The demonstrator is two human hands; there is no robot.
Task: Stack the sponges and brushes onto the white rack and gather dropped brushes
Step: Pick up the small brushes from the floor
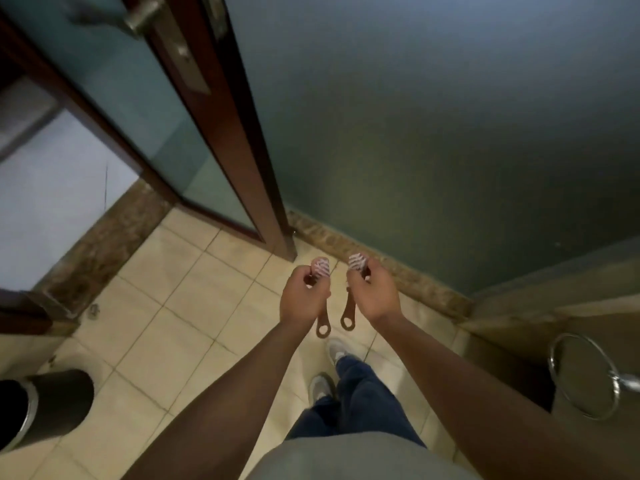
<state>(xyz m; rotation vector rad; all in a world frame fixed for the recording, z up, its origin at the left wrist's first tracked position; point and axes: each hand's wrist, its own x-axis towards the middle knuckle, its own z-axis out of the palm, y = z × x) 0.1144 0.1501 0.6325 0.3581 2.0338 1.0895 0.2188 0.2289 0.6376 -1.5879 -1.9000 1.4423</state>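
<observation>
Head view. Grips left brush (321, 268) in left hand (304, 294), fingers curled closed round the handle just below the striped head. Grips right brush (357, 262) in right hand (374, 292) the same way. Holds both side by side, not touching, above the floor (173, 289), ring ends toward the body. Likely step: carrying gathered brushes to the rack, not in view. Next: locate rack, keep both grips closed, place one brush at a time.

The beige square-tiled floor (166, 271) carries a dark cylindrical waste bin with a metal rim (52, 407) at the lower left, and a person's two grey shoes (322, 388) stand near its middle
</observation>
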